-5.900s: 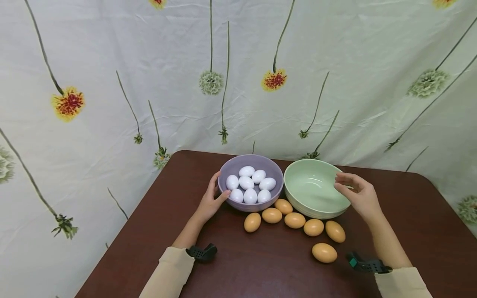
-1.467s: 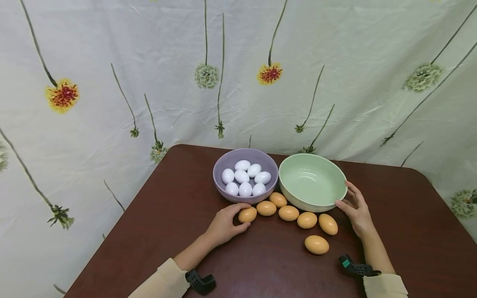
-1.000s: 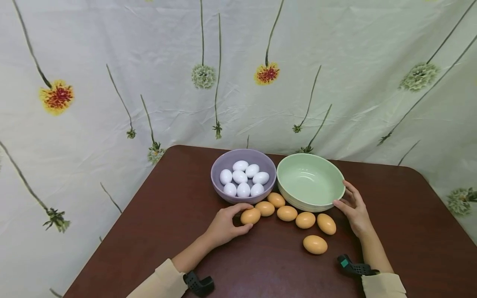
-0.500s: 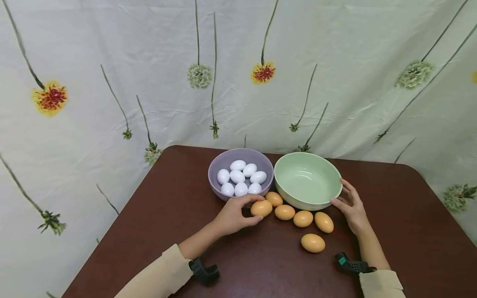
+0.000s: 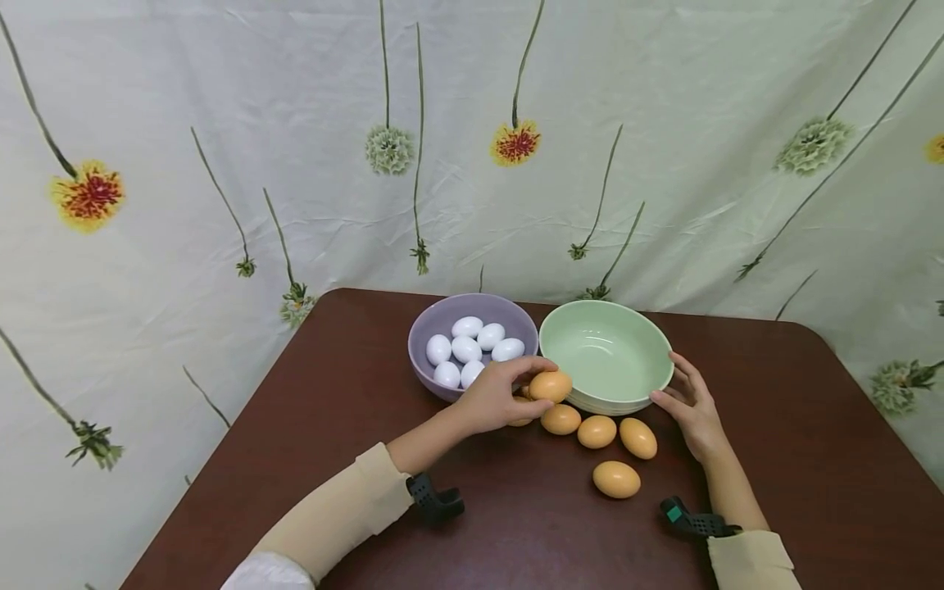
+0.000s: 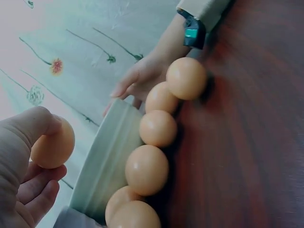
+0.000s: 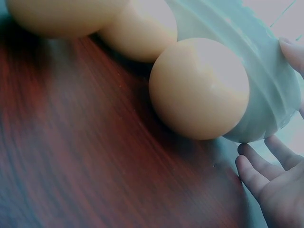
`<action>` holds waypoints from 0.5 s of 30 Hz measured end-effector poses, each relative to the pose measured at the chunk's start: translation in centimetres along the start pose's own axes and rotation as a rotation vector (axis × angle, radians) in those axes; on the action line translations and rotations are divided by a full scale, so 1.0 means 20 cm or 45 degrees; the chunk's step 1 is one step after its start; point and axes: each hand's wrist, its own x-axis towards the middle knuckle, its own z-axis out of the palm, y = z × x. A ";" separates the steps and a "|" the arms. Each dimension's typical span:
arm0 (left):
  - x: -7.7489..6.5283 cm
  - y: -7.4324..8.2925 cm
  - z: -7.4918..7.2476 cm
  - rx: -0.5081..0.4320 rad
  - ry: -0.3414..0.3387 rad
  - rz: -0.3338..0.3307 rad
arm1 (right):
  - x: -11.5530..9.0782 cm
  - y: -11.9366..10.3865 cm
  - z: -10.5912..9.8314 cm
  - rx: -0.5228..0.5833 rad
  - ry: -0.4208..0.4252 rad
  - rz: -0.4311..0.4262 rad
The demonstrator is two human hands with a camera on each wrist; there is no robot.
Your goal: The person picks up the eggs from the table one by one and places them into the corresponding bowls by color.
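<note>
My left hand (image 5: pixel 490 397) pinches a brown egg (image 5: pixel 551 387) between thumb and fingers, raised off the table. In the head view this egg overlaps the near left rim of the green bowl (image 5: pixel 605 356); the left wrist view shows it beside the bowl. My right hand (image 5: pixel 693 414) holds that bowl's right side, thumb near the rim and fingers bent against its outer wall. More brown eggs (image 5: pixel 560 419) lie along the front of the bowl, some partly hidden behind my left hand. A purple bowl (image 5: pixel 420 360) with several white eggs (image 5: pixel 466 349) stands on the left.
Both bowls stand side by side near the back of the dark red-brown table (image 5: pixel 354 369). One brown egg (image 5: pixel 616 479) lies nearer to me than the row. Behind the table hangs a flower-patterned cloth (image 5: pixel 324 123). Each wrist wears a black band (image 5: pixel 696 520).
My left hand left the purple bowl's rim, took the leftmost brown egg, and lifted it right toward the green bowl. My right hand came down to the green bowl's side and stays there.
</note>
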 end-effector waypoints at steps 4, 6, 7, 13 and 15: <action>0.06 -0.01 0.00 -0.033 -0.014 -0.061 | 0.00 0.00 0.00 0.021 0.001 -0.014; 0.08 -0.01 0.00 -0.055 -0.014 -0.076 | -0.01 0.00 0.00 0.032 0.002 -0.020; 0.09 -0.01 0.01 -0.063 -0.013 -0.079 | -0.01 0.00 0.00 0.034 0.003 -0.021; 0.16 -0.02 0.03 -0.095 0.003 -0.115 | -0.01 -0.01 0.01 0.044 0.003 -0.020; 0.18 -0.02 0.04 -0.096 0.010 -0.137 | -0.01 -0.01 0.01 0.036 0.003 -0.019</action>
